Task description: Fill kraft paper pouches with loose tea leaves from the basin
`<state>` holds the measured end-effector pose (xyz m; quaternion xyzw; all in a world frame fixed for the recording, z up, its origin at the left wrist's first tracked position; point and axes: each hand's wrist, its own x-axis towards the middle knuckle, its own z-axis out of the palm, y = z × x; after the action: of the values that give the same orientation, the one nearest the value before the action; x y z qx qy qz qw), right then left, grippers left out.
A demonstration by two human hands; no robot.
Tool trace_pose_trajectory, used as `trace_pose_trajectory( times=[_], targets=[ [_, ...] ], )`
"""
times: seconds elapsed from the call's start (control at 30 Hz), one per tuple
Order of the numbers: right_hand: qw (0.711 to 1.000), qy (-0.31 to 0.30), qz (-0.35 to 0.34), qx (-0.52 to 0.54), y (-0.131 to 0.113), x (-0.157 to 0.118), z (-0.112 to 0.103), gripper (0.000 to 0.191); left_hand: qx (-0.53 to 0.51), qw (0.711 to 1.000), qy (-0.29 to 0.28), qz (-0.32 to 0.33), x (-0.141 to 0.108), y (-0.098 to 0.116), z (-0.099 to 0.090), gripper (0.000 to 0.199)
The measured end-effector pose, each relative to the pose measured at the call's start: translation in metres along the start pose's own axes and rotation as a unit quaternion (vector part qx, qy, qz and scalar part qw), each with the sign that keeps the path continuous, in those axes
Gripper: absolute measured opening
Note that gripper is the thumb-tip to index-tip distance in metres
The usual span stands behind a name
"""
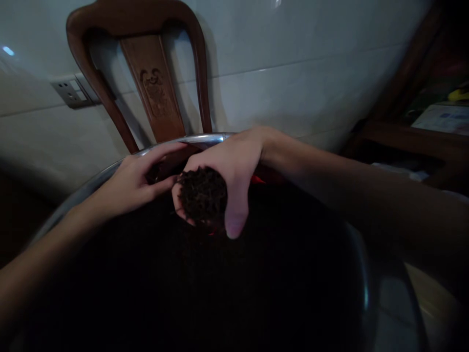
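My right hand (230, 171) is curled around a clump of dark brown, twisted dried tea leaves (204, 194), over a large round metal-rimmed tub (205, 139). Its thumb points down on the near side of the clump. Beside it on the left, my left hand (142, 181) reaches over the tub, with thumb and fingers apart. The left thumb tip comes close to the right fingers; whether they touch, I cannot tell. Something red (261, 179) shows faintly under my right wrist. The tub's inside is too dark to make out.
A carved wooden chair (157, 93) stands right behind the tub, against a tiled wall (278, 88). A socket and switch plate (73, 92) is on the wall at left. Dark wooden furniture (414, 142) at right bears a pale printed item (443, 118).
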<state>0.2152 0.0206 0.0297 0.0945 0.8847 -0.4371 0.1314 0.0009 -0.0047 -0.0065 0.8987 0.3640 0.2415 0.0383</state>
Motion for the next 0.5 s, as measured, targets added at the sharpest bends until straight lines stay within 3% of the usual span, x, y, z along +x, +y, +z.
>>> trace_pose_trajectory(
  times=[0.2, 0.37, 0.43, 0.5],
  targets=[
    [0.978, 0.149, 0.026, -0.143, 0.009, 0.002, -0.005, 0.045, 0.012, 1.0, -0.015, -0.015, -0.001, 0.001, 0.001, 0.059],
    [0.866, 0.332, 0.119, -0.355, 0.031, 0.021, 0.001, 0.053, 0.017, 1.0, -0.009, -0.017, -0.002, -0.001, -0.001, 0.057],
    [0.84, 0.345, 0.154, -0.388, 0.041, 0.027, 0.003, 0.055, 0.019, 0.999, -0.011, -0.025, -0.002, 0.0, -0.001, 0.058],
    [0.836, 0.333, 0.178, -0.398, 0.049, 0.03, 0.005, 0.054, 0.023, 0.999, -0.013, -0.034, -0.002, 0.002, -0.001, 0.057]
  ],
)
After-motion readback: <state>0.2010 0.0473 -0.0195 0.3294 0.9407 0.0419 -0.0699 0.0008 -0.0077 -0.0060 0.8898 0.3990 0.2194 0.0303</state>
